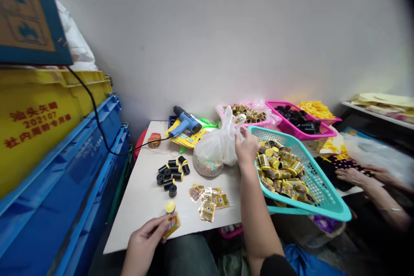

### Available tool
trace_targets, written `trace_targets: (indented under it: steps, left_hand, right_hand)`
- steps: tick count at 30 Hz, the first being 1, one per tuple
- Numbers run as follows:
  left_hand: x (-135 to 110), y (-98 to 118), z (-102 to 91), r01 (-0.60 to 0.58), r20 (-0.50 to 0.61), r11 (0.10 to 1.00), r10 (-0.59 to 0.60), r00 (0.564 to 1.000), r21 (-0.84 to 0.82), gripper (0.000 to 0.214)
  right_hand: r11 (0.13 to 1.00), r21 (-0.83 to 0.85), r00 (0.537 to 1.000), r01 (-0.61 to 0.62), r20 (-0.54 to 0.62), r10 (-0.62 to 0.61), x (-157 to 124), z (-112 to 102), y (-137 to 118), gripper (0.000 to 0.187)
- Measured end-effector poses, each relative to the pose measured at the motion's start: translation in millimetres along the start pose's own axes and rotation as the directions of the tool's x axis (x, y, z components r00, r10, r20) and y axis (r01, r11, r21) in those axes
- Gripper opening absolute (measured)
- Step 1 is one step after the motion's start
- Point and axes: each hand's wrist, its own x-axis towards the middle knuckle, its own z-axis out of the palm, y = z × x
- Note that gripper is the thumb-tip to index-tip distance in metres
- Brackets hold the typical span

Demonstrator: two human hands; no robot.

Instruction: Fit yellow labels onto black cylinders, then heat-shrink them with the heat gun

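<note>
My left hand (147, 237) pinches a small printed gold wrapper (172, 224) at the table's front edge. Just beyond it stands a short tub with a yellow lid (170, 207). My right hand (247, 146) is closed at the side of a white plastic bag (210, 155), which holds many tiny coloured pieces; its fingertips are partly hidden. Several loose gold wrappers (208, 202) lie between my hands. Behind them to the left are several black cylinders with yellow ends (173, 172).
A turquoise basket (336, 211) full of gold-wrapped tubs borders my right forearm. Behind are a blue heat gun (186, 125) with its cord and a pink basket (326, 131) of black parts. Blue crates (64, 181) line the left. Another person's hands (352, 177) work at the right.
</note>
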Motion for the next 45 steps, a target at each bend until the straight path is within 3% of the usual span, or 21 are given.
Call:
trace_targets:
  steps: [2, 4, 6, 8, 9, 11, 16, 20, 29, 34, 37, 42, 45]
  left_hand:
    - [0, -3, -12.0, 0.018, -0.086, 0.999, -0.022, 0.996, -0.047, 0.046]
    - [0, -10, -26.1, 0.025, -0.204, 0.995, -0.044, 0.978, -0.095, 0.045]
    - [1, -19, -38.8, 0.037, -0.280, 0.991, -0.071, 0.957, -0.126, 0.044]
    - [1, -27, -47.3, 0.055, -0.309, 0.989, -0.096, 0.946, -0.139, 0.042]
    - [1, -30, -49.7, 0.060, -0.314, 0.988, -0.102, 0.944, -0.142, 0.041]
    - [0, -30, -51.3, 0.051, -0.304, 0.988, -0.093, 0.948, -0.144, 0.038]
    - [-4, -16, -46.6, -0.021, -0.235, 0.990, -0.013, 0.972, -0.142, 0.031]
    - [-4, -9, -40.5, -0.075, -0.205, 0.983, 0.040, 0.978, -0.167, 0.028]
    - [-6, 9, -37.1, -0.250, -0.100, 0.968, 0.252, 0.963, 0.032, 0.022]
    - [-8, 20, -30.0, -0.095, 0.061, 0.995, 0.095, 0.994, -0.002, 0.032]
    - [-8, 23, -23.9, 0.035, 0.147, 0.998, -0.026, 0.989, -0.060, 0.034]
    - [-8, 26, -13.9, 0.015, 0.153, 0.998, -0.005, 0.988, -0.063, 0.026]
    - [-10, 25, -7.1, 0.019, 0.177, 0.999, -0.013, 0.984, -0.033, 0.030]
  right_hand:
    - [0.999, 0.026, 0.994, 0.018, 0.103, -0.021, -33, 1, -11, 0.041]
    - [0.993, 0.107, 0.939, 0.053, 0.334, -0.086, -85, 7, -25, 0.039]
    - [0.970, 0.230, 0.777, 0.073, 0.597, -0.200, -141, 16, -41, 0.028]
    - [0.942, 0.332, 0.602, 0.051, 0.742, -0.294, -187, 28, -56, 0.026]
    - [0.932, 0.361, 0.548, 0.028, 0.775, -0.316, -204, 35, -61, 0.028]
    - [0.921, 0.389, 0.497, -0.038, 0.806, -0.320, -222, 45, -68, 0.028]
    - [0.844, 0.434, 0.495, -0.315, 0.834, -0.244, -222, 40, -74, 0.027]
    - [0.744, 0.441, 0.446, -0.502, 0.869, -0.215, -215, 23, -81, 0.037]
    - [0.686, 0.381, 0.421, -0.620, 0.899, -0.119, -217, 19, -77, 0.036]
    - [0.608, 0.448, 0.461, -0.655, 0.875, -0.148, -226, 20, -77, 0.041]
    - [0.502, 0.484, 0.459, -0.717, 0.870, -0.183, -236, 23, -78, 0.048]
    - [0.382, 0.460, 0.418, -0.802, 0.888, -0.192, -255, 30, -82, 0.051]
    - [0.409, 0.516, 0.484, -0.752, 0.854, -0.188, -255, 24, -78, 0.054]
